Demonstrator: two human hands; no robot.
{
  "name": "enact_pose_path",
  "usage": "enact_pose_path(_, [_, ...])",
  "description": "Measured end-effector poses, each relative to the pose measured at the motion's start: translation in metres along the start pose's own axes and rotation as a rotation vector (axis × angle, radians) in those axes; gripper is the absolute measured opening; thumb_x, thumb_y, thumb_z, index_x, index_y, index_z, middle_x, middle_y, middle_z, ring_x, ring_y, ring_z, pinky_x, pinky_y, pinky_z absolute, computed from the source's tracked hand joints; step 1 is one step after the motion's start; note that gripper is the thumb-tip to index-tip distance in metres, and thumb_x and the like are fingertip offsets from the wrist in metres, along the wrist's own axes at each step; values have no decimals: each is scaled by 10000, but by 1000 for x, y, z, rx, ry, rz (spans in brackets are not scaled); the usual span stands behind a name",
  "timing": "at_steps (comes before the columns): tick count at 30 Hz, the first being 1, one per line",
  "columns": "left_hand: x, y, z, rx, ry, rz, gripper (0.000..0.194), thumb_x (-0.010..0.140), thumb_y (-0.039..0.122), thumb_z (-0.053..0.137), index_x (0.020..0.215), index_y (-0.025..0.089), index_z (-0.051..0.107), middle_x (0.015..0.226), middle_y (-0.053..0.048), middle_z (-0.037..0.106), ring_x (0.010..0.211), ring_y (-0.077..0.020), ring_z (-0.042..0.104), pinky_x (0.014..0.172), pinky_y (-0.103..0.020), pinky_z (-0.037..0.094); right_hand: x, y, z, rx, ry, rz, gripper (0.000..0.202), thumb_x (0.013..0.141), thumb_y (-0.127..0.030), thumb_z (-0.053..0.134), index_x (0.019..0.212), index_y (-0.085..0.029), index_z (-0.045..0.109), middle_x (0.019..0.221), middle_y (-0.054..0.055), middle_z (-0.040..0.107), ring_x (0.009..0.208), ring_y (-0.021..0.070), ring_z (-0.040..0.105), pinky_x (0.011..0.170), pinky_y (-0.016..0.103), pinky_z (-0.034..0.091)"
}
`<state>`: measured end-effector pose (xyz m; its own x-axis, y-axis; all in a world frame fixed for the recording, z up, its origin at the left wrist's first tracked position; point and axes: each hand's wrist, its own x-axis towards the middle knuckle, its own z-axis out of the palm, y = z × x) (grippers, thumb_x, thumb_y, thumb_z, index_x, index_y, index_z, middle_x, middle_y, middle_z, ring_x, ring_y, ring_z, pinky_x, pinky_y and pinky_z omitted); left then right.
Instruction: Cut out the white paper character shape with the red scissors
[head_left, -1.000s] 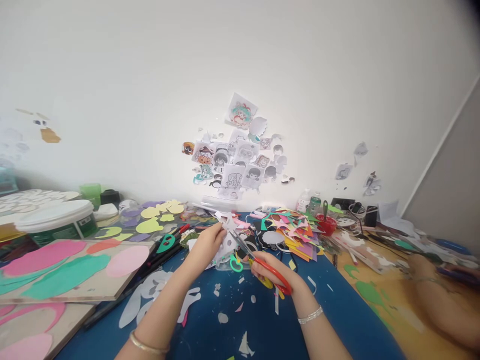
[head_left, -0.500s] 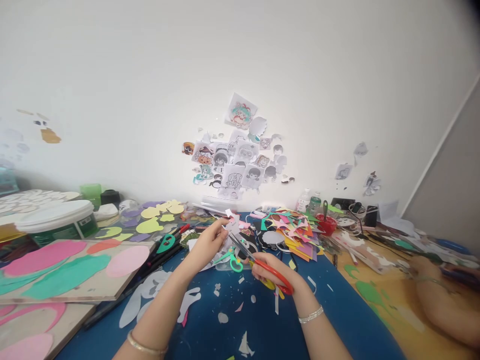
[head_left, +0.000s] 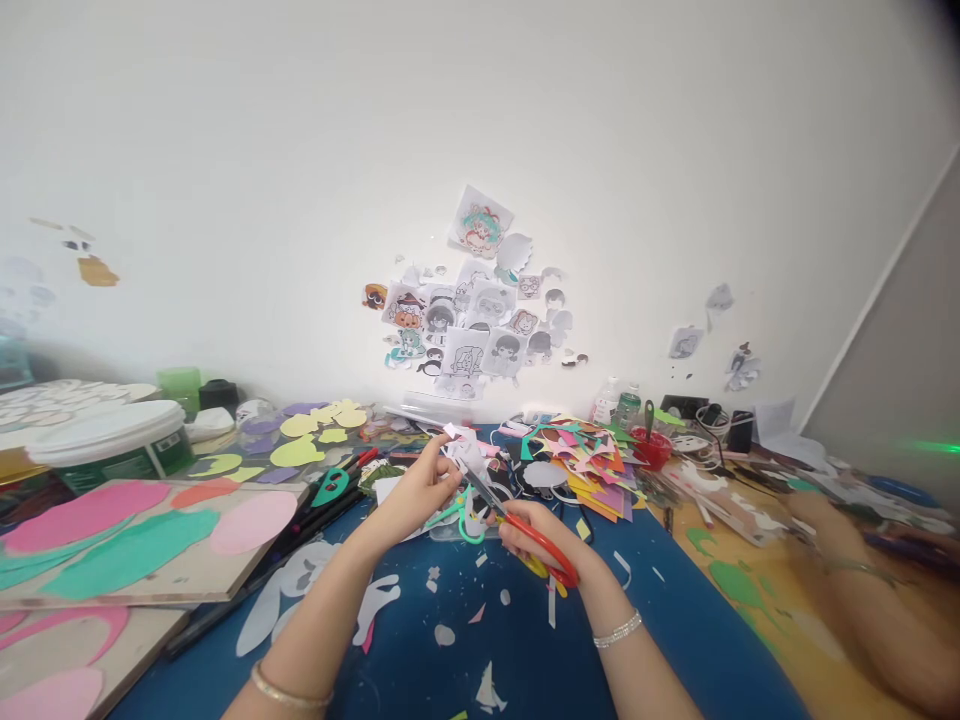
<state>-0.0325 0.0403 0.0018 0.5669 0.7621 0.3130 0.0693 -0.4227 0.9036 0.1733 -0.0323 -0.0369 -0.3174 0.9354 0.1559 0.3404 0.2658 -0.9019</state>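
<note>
My left hand (head_left: pixel 429 482) pinches a small pale paper piece (head_left: pixel 468 452) above the middle of the blue mat. Red-handled scissors (head_left: pixel 544 548) are in my right hand (head_left: pixel 529 530), its fingers wrapped round the handles. Their blades point up and left, meeting the paper beside my left fingertips; whether they are closed on it is hard to tell. Just below the blades lie green-handled scissors (head_left: pixel 471 525). Yellow handles (head_left: pixel 534 566) show under my right hand. White paper scraps (head_left: pixel 445 635) are scattered on the blue mat (head_left: pixel 420 680) between my forearms.
At left are boards (head_left: pixel 247 570) with coloured paper shapes, a white-lidded tub (head_left: pixel 112 435) and black pens (head_left: pixel 322 520). A pile of coloured paper (head_left: pixel 592 465) and a red bowl (head_left: pixel 652 450) stand back right. Another person's blurred arm (head_left: pixel 855 580) reaches in at right.
The paper in my left hand has turned and sits a little higher. My right hand and the scissors have shifted slightly left. The other person's arm has moved left.
</note>
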Motion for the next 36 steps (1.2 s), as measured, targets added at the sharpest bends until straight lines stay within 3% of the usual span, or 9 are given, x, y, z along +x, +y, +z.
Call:
enact_pose_path(8, [-2, 6, 0, 36, -28, -6, 481, 771, 345, 545, 1182, 195, 346, 675, 57, 509, 530, -105, 486, 506, -230, 378, 1, -8, 4, 54, 68, 25, 384, 787, -532, 545, 905, -168, 582, 584, -33, 462, 489, 105, 438, 456, 223, 340])
enact_pose_path(11, [0, 6, 2, 125, 41, -66, 422, 775, 364, 517, 1129, 171, 392, 618, 68, 479, 497, -112, 476, 492, -235, 379, 1, -9, 4, 38, 67, 32, 352, 811, -506, 527, 896, -169, 580, 581, -35, 462, 500, 104, 444, 460, 214, 340])
enact_pose_path(15, [3, -2, 2, 292, 155, -209, 490, 796, 311, 471, 1227, 111, 347, 573, 70, 480, 470, -133, 490, 492, -247, 395, 1, -9, 3, 20, 77, 45, 324, 813, -488, 540, 856, -170, 586, 570, -39, 463, 495, 101, 451, 464, 209, 353])
enact_pose_path(20, [7, -19, 0, 436, 27, -414, 430, 801, 194, 438, 1207, 55, 401, 540, 37, 524, 422, -132, 496, 471, -237, 406, 2, -9, 2, 23, 134, 113, 324, 764, -499, 598, 782, -176, 588, 536, -40, 478, 465, 100, 456, 444, 205, 352])
enact_pose_path(25, [9, -28, -1, 443, 31, -474, 372, 800, 144, 398, 1159, 48, 384, 529, 30, 533, 385, -133, 494, 424, -230, 405, 4, -7, 1, 31, 154, 144, 322, 758, -506, 600, 783, -185, 583, 516, -44, 482, 437, 95, 442, 425, 202, 341])
enact_pose_path(30, [10, -32, -3, 534, 56, -395, 129, 770, 161, 462, 897, 155, 477, 563, 38, 526, 385, -117, 467, 465, -238, 380, 5, -4, 2, 41, 178, 142, 326, 742, -492, 626, 782, -171, 583, 511, -42, 484, 438, 88, 452, 429, 193, 354])
enact_pose_path(33, [10, -30, -2, 634, 71, -263, 21, 740, 195, 511, 746, 187, 492, 660, 3, 547, 575, -161, 550, 566, -254, 402, 11, 4, 5, 36, 233, 134, 370, 745, -514, 608, 814, -151, 585, 497, -37, 492, 414, 83, 443, 427, 196, 360])
enact_pose_path(36, [10, -23, 4, 731, 122, -53, 77, 744, 247, 523, 691, 191, 518, 891, -70, 569, 805, -218, 573, 693, -306, 438, 19, 14, 9, 113, 379, 86, 448, 705, -527, 642, 897, -126, 584, 512, -16, 541, 426, 105, 493, 431, 213, 377])
